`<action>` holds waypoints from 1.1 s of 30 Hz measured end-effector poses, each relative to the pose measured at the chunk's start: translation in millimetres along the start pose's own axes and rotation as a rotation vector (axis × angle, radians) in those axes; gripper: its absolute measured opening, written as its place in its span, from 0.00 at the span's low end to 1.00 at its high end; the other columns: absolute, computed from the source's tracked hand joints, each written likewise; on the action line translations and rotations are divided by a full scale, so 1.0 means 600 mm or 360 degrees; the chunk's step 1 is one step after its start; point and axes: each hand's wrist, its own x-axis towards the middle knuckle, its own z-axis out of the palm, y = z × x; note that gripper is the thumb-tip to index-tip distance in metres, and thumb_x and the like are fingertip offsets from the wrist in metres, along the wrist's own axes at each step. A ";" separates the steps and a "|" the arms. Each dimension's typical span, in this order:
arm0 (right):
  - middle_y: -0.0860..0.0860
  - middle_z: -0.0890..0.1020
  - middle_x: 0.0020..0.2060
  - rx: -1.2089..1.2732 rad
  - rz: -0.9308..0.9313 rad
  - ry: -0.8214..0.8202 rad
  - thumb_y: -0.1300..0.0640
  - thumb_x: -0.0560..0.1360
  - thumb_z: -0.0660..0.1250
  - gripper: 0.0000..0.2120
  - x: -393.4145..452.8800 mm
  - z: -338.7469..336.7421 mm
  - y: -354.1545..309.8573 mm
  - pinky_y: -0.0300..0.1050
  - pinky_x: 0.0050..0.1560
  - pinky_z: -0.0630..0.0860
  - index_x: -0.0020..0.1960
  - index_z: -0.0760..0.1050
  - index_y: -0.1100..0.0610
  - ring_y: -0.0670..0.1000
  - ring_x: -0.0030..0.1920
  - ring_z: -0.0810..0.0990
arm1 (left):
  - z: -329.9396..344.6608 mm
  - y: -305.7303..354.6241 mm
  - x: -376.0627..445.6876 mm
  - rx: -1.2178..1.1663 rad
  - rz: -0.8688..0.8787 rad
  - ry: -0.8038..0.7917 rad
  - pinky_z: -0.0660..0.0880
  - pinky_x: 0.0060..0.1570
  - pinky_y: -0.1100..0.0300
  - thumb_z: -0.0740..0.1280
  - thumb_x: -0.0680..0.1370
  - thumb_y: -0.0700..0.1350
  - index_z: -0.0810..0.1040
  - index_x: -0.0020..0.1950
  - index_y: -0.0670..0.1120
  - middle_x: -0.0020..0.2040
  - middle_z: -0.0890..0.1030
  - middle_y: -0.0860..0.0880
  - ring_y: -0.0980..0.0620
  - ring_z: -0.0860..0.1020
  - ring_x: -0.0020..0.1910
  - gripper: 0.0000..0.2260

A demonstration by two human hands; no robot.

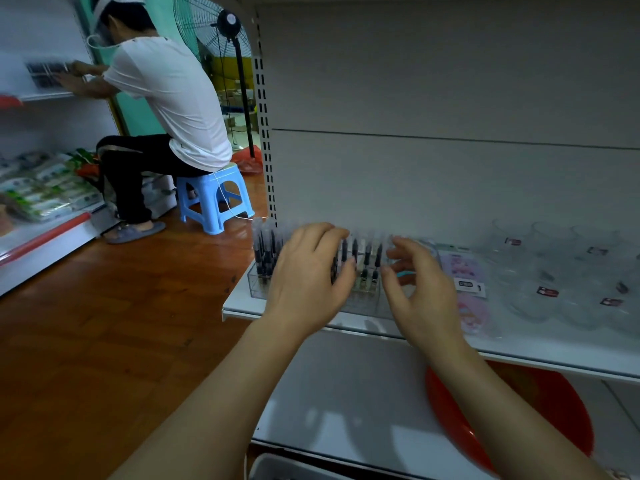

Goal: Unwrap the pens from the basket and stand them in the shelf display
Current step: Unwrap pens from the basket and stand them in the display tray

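The display, a clear partitioned box, sits at the left end of the white shelf, close to the shelf's front lip and its left corner. The slotted upright rises just behind its left end, and the bare back panel stands tall above it, leaving open room overhead. The pens stand upright in the display, long axis vertical, dark barrels packed in its left cells and a few more near its middle.

The left hand reaches over the display's middle, fingers loosely curved over the pen tops; whether they hold anything cannot be told. The right hand hovers at the display's right part, fingers spread and relaxed, with a small teal object showing between them; no grip is plain.

Right of the display lie pink packets, then clear glass bowls. Below it a red basin rests on the lower shelf. Left of it, open wood floor runs to a seated person on a blue stool.
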 end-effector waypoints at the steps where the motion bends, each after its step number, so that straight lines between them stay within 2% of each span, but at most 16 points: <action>1: 0.47 0.81 0.53 0.0058 -0.0002 0.0015 0.57 0.78 0.68 0.17 -0.012 0.000 -0.006 0.41 0.51 0.77 0.66 0.73 0.51 0.45 0.48 0.81 | 0.002 0.005 -0.011 -0.0062 -0.0023 0.0018 0.71 0.58 0.59 0.67 0.77 0.47 0.78 0.62 0.43 0.58 0.79 0.48 0.50 0.74 0.59 0.15; 6: 0.41 0.80 0.50 0.0232 0.0108 -0.0001 0.54 0.79 0.67 0.12 -0.082 0.007 -0.031 0.33 0.48 0.75 0.62 0.75 0.52 0.40 0.49 0.80 | 0.003 0.020 -0.075 -0.0286 -0.0148 -0.0044 0.73 0.47 0.62 0.66 0.79 0.47 0.78 0.57 0.46 0.49 0.77 0.52 0.55 0.74 0.48 0.09; 9: 0.39 0.80 0.51 0.0309 0.0170 -0.0084 0.51 0.79 0.65 0.12 -0.133 0.021 -0.031 0.30 0.49 0.74 0.61 0.76 0.51 0.38 0.50 0.80 | 0.005 0.018 -0.121 -0.0341 -0.0300 -0.0087 0.73 0.42 0.63 0.65 0.79 0.49 0.78 0.55 0.48 0.47 0.76 0.55 0.58 0.74 0.46 0.08; 13: 0.35 0.79 0.50 0.0322 0.0220 -0.0278 0.51 0.78 0.65 0.12 -0.204 0.053 -0.016 0.25 0.48 0.71 0.61 0.76 0.50 0.36 0.48 0.79 | 0.017 0.006 -0.190 -0.0406 -0.0447 -0.0158 0.74 0.42 0.61 0.64 0.80 0.50 0.78 0.54 0.48 0.46 0.77 0.55 0.57 0.75 0.46 0.08; 16: 0.36 0.79 0.50 0.0287 0.0287 -0.0477 0.53 0.79 0.67 0.11 -0.254 0.082 0.009 0.27 0.47 0.72 0.62 0.75 0.49 0.38 0.48 0.79 | 0.031 -0.017 -0.250 -0.0362 -0.0522 -0.0272 0.75 0.44 0.61 0.64 0.80 0.50 0.78 0.53 0.49 0.47 0.77 0.55 0.58 0.76 0.48 0.07; 20: 0.39 0.80 0.50 0.0141 0.0400 -0.0761 0.53 0.80 0.66 0.13 -0.313 0.110 0.046 0.31 0.48 0.75 0.64 0.74 0.47 0.40 0.48 0.79 | 0.054 -0.057 -0.328 -0.0333 -0.0625 -0.0526 0.75 0.46 0.60 0.63 0.80 0.52 0.78 0.53 0.52 0.48 0.77 0.58 0.60 0.75 0.49 0.07; 23: 0.39 0.80 0.48 -0.0038 0.0518 -0.0974 0.51 0.80 0.65 0.15 -0.359 0.131 0.074 0.40 0.49 0.78 0.66 0.72 0.48 0.42 0.47 0.79 | 0.073 -0.082 -0.388 -0.0404 -0.0719 -0.0777 0.75 0.49 0.61 0.62 0.80 0.54 0.77 0.55 0.53 0.51 0.77 0.58 0.60 0.75 0.51 0.09; 27: 0.41 0.80 0.45 -0.0225 0.0634 -0.1199 0.51 0.81 0.65 0.17 -0.427 0.159 0.100 0.40 0.47 0.76 0.68 0.70 0.50 0.42 0.44 0.79 | 0.101 -0.116 -0.463 -0.0484 -0.0822 -0.1156 0.76 0.53 0.58 0.63 0.81 0.55 0.75 0.63 0.53 0.55 0.78 0.56 0.59 0.76 0.53 0.13; 29: 0.42 0.81 0.48 -0.0316 0.0703 -0.1282 0.48 0.81 0.63 0.17 -0.458 0.169 0.108 0.41 0.46 0.76 0.68 0.69 0.49 0.43 0.44 0.79 | 0.120 -0.136 -0.494 -0.0521 -0.0877 -0.1347 0.76 0.53 0.57 0.63 0.80 0.55 0.74 0.64 0.53 0.55 0.78 0.56 0.58 0.77 0.51 0.14; 32: 0.44 0.81 0.50 -0.0462 0.0835 -0.1406 0.47 0.81 0.61 0.18 -0.502 0.189 0.120 0.43 0.46 0.77 0.70 0.67 0.47 0.45 0.46 0.79 | 0.153 -0.161 -0.538 -0.0547 -0.0892 -0.1599 0.78 0.52 0.53 0.65 0.78 0.54 0.74 0.57 0.56 0.47 0.76 0.56 0.56 0.77 0.47 0.09; 33: 0.45 0.81 0.49 -0.0490 0.0894 -0.1444 0.47 0.82 0.61 0.18 -0.516 0.196 0.123 0.41 0.45 0.77 0.70 0.67 0.48 0.45 0.45 0.79 | 0.163 -0.165 -0.551 -0.0558 -0.0916 -0.1706 0.78 0.53 0.52 0.66 0.78 0.54 0.73 0.57 0.56 0.48 0.76 0.56 0.55 0.77 0.48 0.09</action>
